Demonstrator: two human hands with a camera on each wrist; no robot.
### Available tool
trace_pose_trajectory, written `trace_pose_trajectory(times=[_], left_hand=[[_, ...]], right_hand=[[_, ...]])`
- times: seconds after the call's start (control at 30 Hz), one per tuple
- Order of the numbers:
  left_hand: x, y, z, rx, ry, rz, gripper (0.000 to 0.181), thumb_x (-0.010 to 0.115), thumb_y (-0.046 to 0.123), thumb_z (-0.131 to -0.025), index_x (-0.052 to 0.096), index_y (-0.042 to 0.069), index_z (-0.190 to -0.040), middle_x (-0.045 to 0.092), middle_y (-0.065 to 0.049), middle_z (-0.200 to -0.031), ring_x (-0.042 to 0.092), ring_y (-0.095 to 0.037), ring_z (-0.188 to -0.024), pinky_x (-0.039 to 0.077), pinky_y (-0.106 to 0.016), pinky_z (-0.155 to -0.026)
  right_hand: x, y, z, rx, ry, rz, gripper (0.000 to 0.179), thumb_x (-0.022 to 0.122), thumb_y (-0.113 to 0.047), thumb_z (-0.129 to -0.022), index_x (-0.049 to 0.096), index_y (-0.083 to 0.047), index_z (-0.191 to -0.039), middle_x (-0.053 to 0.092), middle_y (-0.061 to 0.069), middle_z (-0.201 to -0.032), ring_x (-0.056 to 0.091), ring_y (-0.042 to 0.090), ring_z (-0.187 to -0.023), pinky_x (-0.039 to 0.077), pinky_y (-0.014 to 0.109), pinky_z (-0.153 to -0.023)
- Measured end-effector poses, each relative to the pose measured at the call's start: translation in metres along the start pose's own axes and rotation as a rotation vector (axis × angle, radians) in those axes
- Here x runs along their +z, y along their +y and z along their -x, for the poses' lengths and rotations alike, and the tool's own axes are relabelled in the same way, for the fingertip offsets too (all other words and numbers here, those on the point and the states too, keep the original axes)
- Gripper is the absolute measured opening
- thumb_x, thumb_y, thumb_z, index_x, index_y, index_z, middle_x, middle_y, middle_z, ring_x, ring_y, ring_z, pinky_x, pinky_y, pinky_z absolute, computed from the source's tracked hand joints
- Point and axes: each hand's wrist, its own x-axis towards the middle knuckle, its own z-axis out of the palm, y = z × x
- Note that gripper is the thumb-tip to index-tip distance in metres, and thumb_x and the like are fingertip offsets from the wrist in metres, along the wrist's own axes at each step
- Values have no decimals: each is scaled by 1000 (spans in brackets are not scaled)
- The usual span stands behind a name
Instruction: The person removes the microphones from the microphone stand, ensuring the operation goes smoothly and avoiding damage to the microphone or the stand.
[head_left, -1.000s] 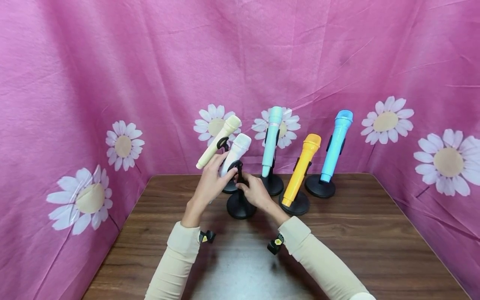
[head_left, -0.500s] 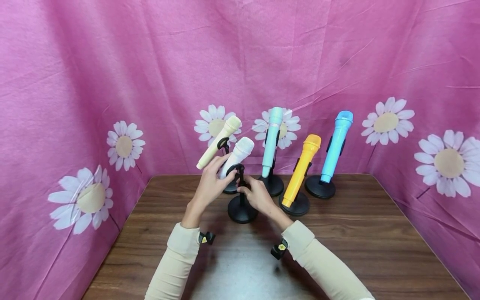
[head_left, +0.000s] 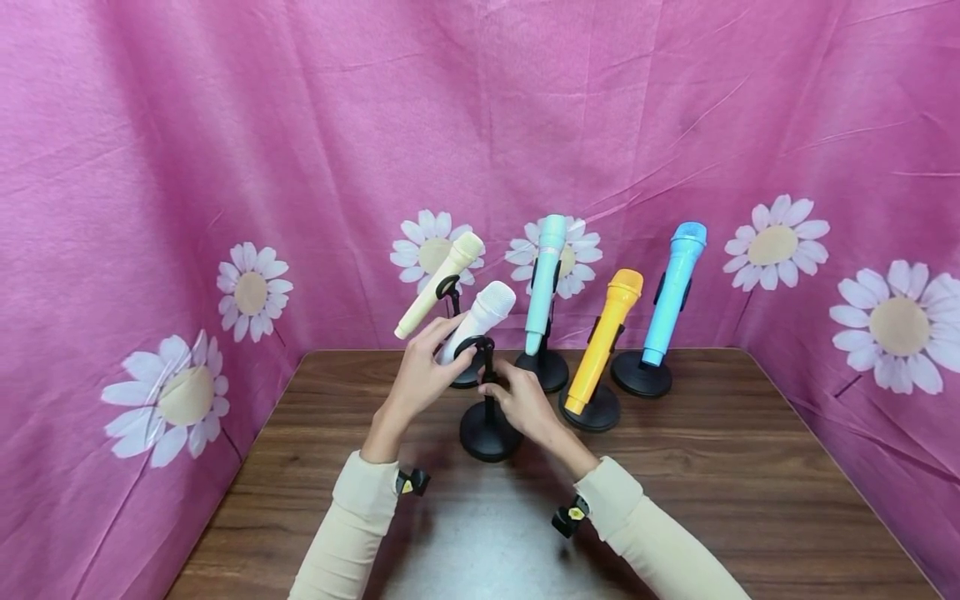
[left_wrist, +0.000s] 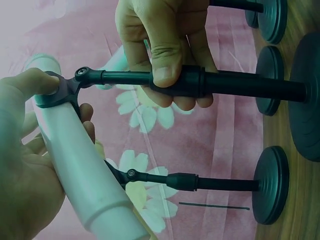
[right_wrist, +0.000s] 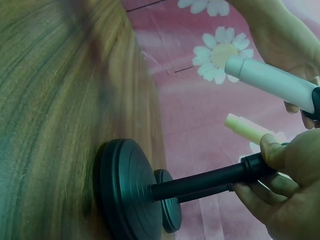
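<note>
A white microphone (head_left: 491,307) leans at a slant in the clip (left_wrist: 56,98) of a black desk stand (head_left: 491,435). My left hand (head_left: 422,373) holds it around the body, the thumb pressing on the clip. Lower down, my right hand (head_left: 525,403) grips the collar of the stand's pole (left_wrist: 245,86) between thumb and fingers. In the right wrist view, the round base (right_wrist: 125,187) stands flat at the wooden tabletop. The head view hides part of the white body behind my left fingers.
Close behind is a cream microphone (head_left: 441,283) on its own stand. Mint (head_left: 545,287), orange (head_left: 604,342) and blue (head_left: 675,292) microphones stand to the right. A pink daisy-printed curtain (head_left: 585,100) rises behind the wooden table (head_left: 720,483).
The stand with the white microphone has shifted slightly toward me and to the right, and both hands have gone with it. The other microphones stay put.
</note>
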Motion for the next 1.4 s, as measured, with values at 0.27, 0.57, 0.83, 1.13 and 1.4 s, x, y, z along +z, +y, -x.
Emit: trace_pose_trajectory(times=[0.27, 0.57, 0.83, 1.13, 1.4], left_hand=[[0, 8, 5, 42, -24, 31, 50, 80, 10, -94, 69, 14, -143, 72, -7, -115, 62, -17, -93, 52, -28, -75], [1, 19, 11, 63, -44, 54, 49, 80, 11, -94, 69, 14, -141, 71, -7, -114, 65, -19, -97, 55, -31, -83], [9, 26, 16, 107, -45, 83, 48, 79, 8, -92, 71, 13, -139, 72, -6, -114, 65, -18, -96, 54, -29, -81], [20, 29, 19, 141, -75, 98, 50, 80, 8, -91, 70, 13, -140, 72, -5, -115, 65, -17, -99, 53, -28, -83], [28, 30, 20, 182, -93, 125, 51, 80, 5, -91, 69, 11, -140, 73, -5, -114, 64, -17, -97, 53, -28, -82]], right_hand=[[-9, -5, 16, -21, -2, 12, 12, 76, -12, -98, 73, -12, -109, 78, 1, -99, 77, 14, -94, 64, 39, -88], [-18, -9, 35, -104, 40, 102, 13, 79, -17, -95, 74, -14, -106, 79, 1, -102, 76, 17, -103, 63, 42, -89], [-30, -8, 46, -125, 33, 93, 15, 80, -16, -94, 74, -15, -108, 79, -1, -100, 76, 12, -99, 65, 38, -86], [-37, 0, 57, -119, 40, 127, 20, 84, -13, -90, 75, -13, -108, 79, -2, -99, 77, 13, -95, 65, 35, -83], [-43, 6, 64, -184, 72, 127, 21, 86, -11, -88, 75, -9, -106, 78, -2, -96, 78, 14, -94, 66, 38, -84]])
